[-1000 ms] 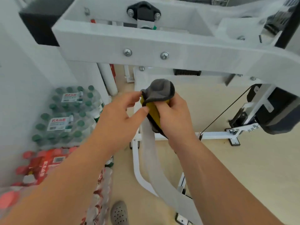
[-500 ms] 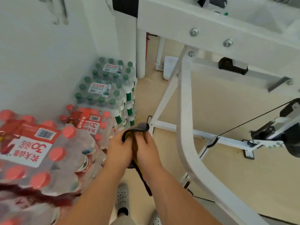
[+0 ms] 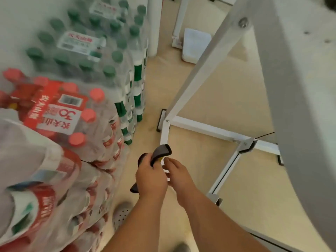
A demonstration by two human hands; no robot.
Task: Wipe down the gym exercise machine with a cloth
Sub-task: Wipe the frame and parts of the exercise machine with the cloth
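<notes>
One dark grey cloth with a yellow underside (image 3: 161,151), folded, sits low down right next to the near corner of the white metal tube frame of the gym machine (image 3: 205,128). Two hands on it: the left hand (image 3: 151,177) grips the cloth with curled fingers. The right hand (image 3: 179,174) is just beside it, fingertips at the yellow edge, but I can't tell if it's actually pinching. Left of the frame are two stacks of shrink-wrapped water bottles, green-capped (image 3: 91,44) and red-capped (image 3: 60,110). One grey perforated clog (image 3: 121,215) stands on the beige floor (image 3: 227,88).
</notes>
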